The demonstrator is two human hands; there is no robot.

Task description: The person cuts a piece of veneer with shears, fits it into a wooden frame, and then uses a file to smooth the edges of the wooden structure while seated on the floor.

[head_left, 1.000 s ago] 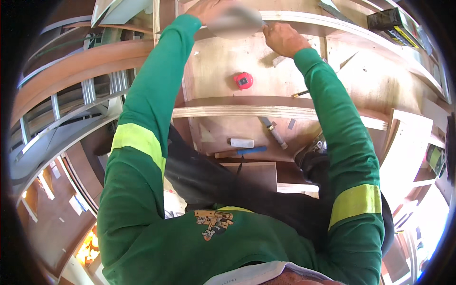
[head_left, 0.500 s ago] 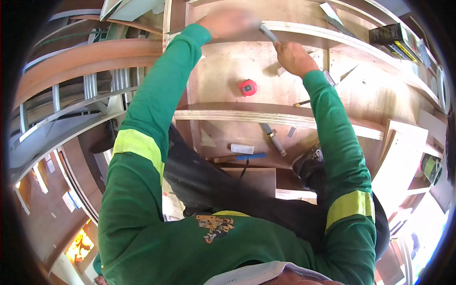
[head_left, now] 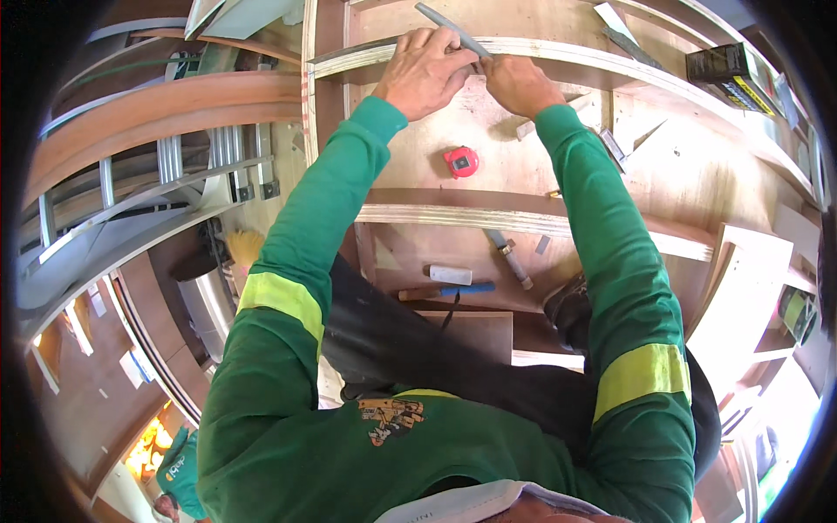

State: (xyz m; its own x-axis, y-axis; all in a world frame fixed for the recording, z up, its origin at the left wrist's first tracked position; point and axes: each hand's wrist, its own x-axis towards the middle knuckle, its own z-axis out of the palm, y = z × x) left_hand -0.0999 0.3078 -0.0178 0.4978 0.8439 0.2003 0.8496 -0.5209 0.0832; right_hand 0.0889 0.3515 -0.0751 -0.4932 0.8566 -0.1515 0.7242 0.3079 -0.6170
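Note:
My right hand (head_left: 523, 85) is closed around the lower end of a long, grey, flat file-like bar (head_left: 442, 22). The bar slants up and left across a curved plywood rib (head_left: 602, 68). My left hand (head_left: 425, 71) is beside it, fingers bent over the rib's edge and fingertips close to the bar. What lies under those fingers is hidden. A thin dark strip or line (head_left: 356, 59) runs along the rib's edge left of this hand. Nearer to me, a red tape measure (head_left: 461, 161) lies on the plywood panel.
A second rib (head_left: 471, 216) crosses nearer my legs. Beyond it lie a blue-and-wood tool (head_left: 449, 291), a white block (head_left: 451, 275) and a grey metal tool (head_left: 508, 258). A black box (head_left: 731, 77) stands at far right. Another person in green (head_left: 179, 471) shows at lower left.
My left hand, blurred before, has come down and right, close to my right hand. The bar's far end now sticks out beyond the rib. My right hand has shifted slightly up and left.

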